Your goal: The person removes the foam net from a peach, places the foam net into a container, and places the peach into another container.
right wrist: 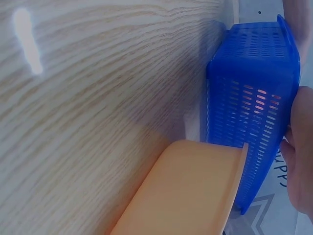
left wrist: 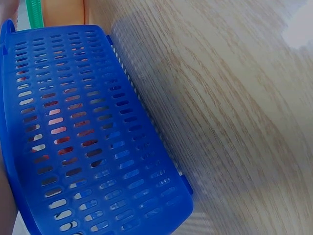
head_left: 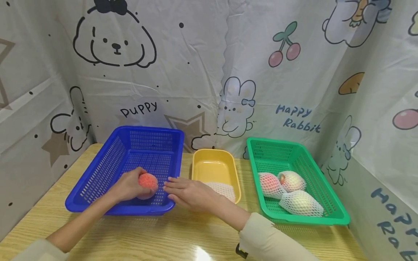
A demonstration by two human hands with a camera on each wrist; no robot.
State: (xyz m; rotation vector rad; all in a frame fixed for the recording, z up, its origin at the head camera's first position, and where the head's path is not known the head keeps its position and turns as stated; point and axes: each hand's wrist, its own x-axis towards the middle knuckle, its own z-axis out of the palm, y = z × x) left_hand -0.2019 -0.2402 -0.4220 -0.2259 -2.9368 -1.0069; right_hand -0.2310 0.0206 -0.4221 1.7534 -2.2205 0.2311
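Note:
My left hand (head_left: 128,185) grips a round, mottled pinkish-red fruit (head_left: 148,182) over the near part of the blue basket (head_left: 122,210). Its exact kind is unclear. In the left wrist view, reddish patches show through the slots of the basket wall (left wrist: 110,152). My right hand (head_left: 191,192) reaches over the front of the yellow tray (head_left: 237,177), its fingers extended at the blue basket's right rim and nothing in its grasp. A white foam net (head_left: 222,190) lies in the tray, partly hidden by the right forearm.
On the right stands a green basket (head_left: 254,163) with a pink fruit in a foam net (head_left: 270,184) and two paler netted fruits (head_left: 302,203). All containers stand on a wooden table (head_left: 156,235). A printed curtain (head_left: 183,83) hangs behind and along both sides.

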